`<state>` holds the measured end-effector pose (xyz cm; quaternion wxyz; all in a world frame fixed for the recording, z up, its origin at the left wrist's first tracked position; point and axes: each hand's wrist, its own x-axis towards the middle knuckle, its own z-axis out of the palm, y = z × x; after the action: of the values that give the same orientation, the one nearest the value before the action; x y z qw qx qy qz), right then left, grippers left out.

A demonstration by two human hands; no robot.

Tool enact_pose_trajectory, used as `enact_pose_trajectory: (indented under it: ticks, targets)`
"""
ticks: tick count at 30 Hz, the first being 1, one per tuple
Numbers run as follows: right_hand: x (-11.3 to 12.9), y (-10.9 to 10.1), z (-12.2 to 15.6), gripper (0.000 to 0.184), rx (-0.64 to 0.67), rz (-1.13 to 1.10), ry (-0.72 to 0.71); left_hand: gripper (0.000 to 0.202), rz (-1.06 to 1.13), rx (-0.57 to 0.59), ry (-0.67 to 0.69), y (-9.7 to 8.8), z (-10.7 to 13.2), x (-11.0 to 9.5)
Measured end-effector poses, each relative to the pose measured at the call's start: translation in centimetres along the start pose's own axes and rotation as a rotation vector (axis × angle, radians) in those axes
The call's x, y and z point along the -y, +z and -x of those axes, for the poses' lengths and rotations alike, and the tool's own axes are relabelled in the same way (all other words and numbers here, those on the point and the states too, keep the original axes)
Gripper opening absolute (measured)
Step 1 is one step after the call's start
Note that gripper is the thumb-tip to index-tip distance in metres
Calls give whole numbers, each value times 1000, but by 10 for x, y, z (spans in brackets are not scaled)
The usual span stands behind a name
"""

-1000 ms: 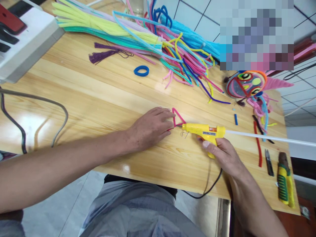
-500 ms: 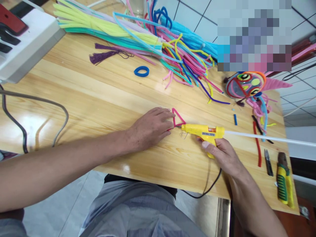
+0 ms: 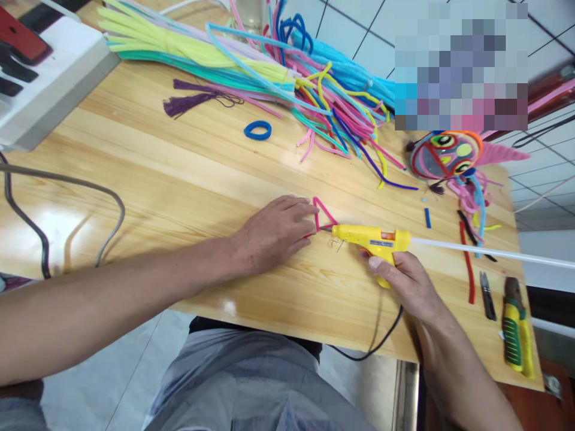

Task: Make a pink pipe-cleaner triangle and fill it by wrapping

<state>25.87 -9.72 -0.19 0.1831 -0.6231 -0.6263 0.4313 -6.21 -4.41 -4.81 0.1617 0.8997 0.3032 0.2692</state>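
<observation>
My left hand [image 3: 275,232] lies on the wooden table [image 3: 179,179], its fingers pressed down on one end of a pink pipe cleaner bent into a triangle [image 3: 323,214]. My right hand [image 3: 399,280] is closed around the grip of a yellow glue gun [image 3: 371,240]. The gun's nozzle points left and meets the pink triangle right by my left fingertips. A long white glue stick [image 3: 489,252] juts out of the gun's back toward the right. The gun's black cord [image 3: 381,341] drops over the table's front edge.
A big heap of coloured pipe cleaners [image 3: 278,66] covers the far side. Nearby are a blue ring [image 3: 257,129], a purple tassel [image 3: 184,103] and a pipe-cleaner mask [image 3: 444,154]. Snips [image 3: 487,296] and a green-yellow tool [image 3: 516,326] lie at right, a white box [image 3: 40,66] and cables [image 3: 67,197] at left.
Almost nothing has changed. The glue gun shifted a few pixels along the table while its nozzle stayed at the pink triangle; my left hand has kept still.
</observation>
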Motion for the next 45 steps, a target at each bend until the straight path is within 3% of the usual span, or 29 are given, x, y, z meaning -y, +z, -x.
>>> enact_pose_trajectory:
  ticks: [32,45]
  targets:
    - [-6,1,1,46,0,21,-1,13,9,15,2,-1,0,0]
    - [-3,1,1,37,7,5,12,16,-10,12,11,-1,0,1]
